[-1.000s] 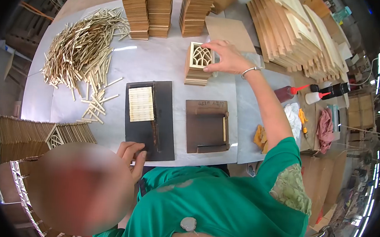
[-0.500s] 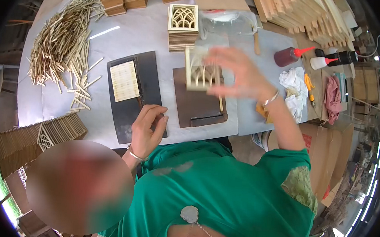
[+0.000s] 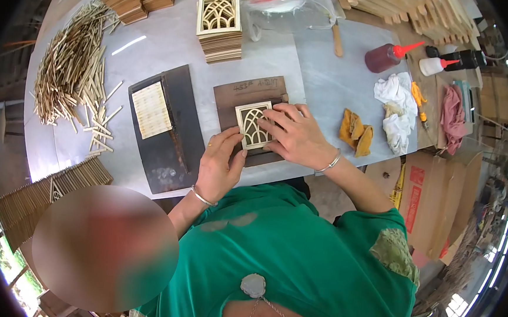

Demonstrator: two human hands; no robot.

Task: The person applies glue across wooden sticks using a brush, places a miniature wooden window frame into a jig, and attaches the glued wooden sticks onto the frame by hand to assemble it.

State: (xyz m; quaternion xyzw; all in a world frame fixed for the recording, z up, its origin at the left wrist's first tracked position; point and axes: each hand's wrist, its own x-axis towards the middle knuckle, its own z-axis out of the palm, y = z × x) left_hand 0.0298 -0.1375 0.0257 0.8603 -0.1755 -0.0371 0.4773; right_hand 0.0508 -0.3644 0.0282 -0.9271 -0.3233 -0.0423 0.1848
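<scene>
A small pale wooden lattice frame (image 3: 256,126) lies on the brown board (image 3: 228,101), which has handwriting along its far edge. My left hand (image 3: 222,161) touches the frame's near left corner with fingertips and thumb. On the frame's right side rest the fingers of my right hand (image 3: 294,135), covering part of that edge. To the left is a dark board (image 3: 177,123) with a panel of pale strips (image 3: 152,110) on it. A stack of similar frames (image 3: 220,32) stands beyond the brown board.
Loose thin sticks (image 3: 75,63) are heaped at the left. At the right are a dark red bottle (image 3: 383,58), a white bottle (image 3: 431,66), a white cloth (image 3: 396,109) and yellow-brown cloth pieces (image 3: 356,133). A plastic bag (image 3: 290,17) lies at the back.
My right hand has brought the raised frame down onto the brown board. My left hand has moved right from the dark board to the frame's corner.
</scene>
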